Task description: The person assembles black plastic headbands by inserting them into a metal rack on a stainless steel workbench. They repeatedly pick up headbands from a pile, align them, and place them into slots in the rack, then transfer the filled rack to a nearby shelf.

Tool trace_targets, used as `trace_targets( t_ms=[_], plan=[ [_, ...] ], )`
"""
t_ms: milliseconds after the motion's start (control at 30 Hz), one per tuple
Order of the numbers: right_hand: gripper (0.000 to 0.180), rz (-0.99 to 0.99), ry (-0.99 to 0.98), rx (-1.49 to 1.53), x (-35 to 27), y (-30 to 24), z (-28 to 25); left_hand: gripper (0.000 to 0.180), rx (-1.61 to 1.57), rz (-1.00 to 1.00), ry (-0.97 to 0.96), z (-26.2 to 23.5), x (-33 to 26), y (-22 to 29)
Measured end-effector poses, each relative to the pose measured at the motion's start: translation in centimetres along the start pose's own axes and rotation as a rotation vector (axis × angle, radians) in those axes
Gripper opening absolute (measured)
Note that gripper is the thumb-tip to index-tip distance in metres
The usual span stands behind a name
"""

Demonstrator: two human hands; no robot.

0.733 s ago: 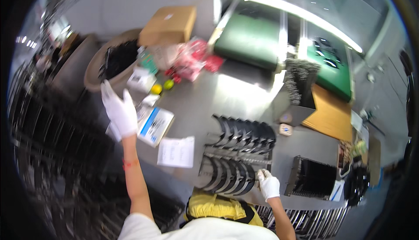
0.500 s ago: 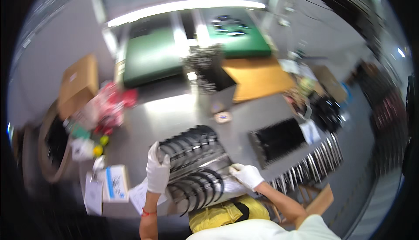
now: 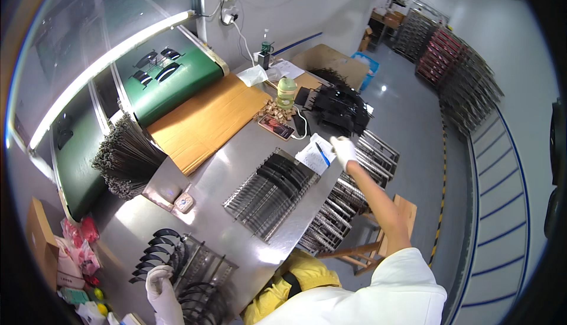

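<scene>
My left hand point(image 3: 162, 294), in a white glove, is at the lower left with its fingers curled in. It rests against a metal rack point(image 3: 201, 261) with rows of black curved, lens-like pieces point(image 3: 160, 243); whatever the fingers may hold is hidden. Out to the right, my right hand point(image 3: 344, 152), also gloved, hovers by the table's edge with fingers extended and nothing visible in them. Beside it lie a white notepad point(image 3: 310, 158) and a blue pen point(image 3: 322, 153). A second rack filled with dark curved pieces point(image 3: 277, 177) lies flat between my hands.
Several metal racks point(image 3: 331, 221) stand along the table's right edge, above a wooden stool point(image 3: 360, 254). A black heap point(image 3: 339, 107), a phone point(image 3: 276, 127) and a green-lidded jar point(image 3: 286, 91) are farther back. Cardboard point(image 3: 207, 121), a box of thin rods point(image 3: 127, 159) and green conveyors point(image 3: 171, 83) lie beyond.
The view has swung to the right. My right hand has left the near rack and reached out to the notepad's side. My left hand stays by the near rack, its fingers now more curled.
</scene>
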State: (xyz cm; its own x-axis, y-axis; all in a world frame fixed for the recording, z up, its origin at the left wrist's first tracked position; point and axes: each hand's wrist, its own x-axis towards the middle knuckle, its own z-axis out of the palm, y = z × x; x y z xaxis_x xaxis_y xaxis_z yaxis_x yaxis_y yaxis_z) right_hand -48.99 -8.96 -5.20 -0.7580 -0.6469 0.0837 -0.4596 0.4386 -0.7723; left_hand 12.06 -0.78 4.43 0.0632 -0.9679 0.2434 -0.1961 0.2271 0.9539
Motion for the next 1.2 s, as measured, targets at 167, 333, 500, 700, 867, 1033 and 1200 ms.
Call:
trace_targets(
  t_ms=[167, 333, 500, 700, 867, 1033, 1200],
  plan=[
    [0.032, 0.151, -0.035, -0.106, 17.3, 9.9, -0.7, 0.022, -0.944, -0.120, -0.456, 14.0, 0.4, 11.7],
    [0.048, 0.205, 0.260, -0.425, 28.1, 14.8, -3.5, 0.015, -1.370, 0.078, -0.798, 29.8, 2.9, 19.2],
    [0.069, 0.340, 0.222, -0.397, 32.7, 18.8, -2.8, 0.021, -1.503, 0.232, -0.526, 37.7, 4.0, 20.3],
    [0.078, 0.381, 0.246, -0.678, 31.5, 18.9, -1.4, 0.028, -1.682, 0.362, -0.332, 42.3, 3.9, 21.0],
    [0.075, 0.435, 0.395, -0.601, 29.7, 14.8, -1.1, 0.061, -1.790, -0.151, 0.260, 43.1, 2.6, 26.3],
    [0.073, 0.147, 0.550, -0.143, 29.6, 13.3, -1.7, 0.053, -1.923, -0.004, 0.291, 43.5, 2.1, 25.4],
    [0.080, 0.080, 0.492, 0.282, 29.8, 11.1, -4.2, 0.031, -1.738, -0.265, 0.008, 38.6, -2.3, 22.5]
  ],
)
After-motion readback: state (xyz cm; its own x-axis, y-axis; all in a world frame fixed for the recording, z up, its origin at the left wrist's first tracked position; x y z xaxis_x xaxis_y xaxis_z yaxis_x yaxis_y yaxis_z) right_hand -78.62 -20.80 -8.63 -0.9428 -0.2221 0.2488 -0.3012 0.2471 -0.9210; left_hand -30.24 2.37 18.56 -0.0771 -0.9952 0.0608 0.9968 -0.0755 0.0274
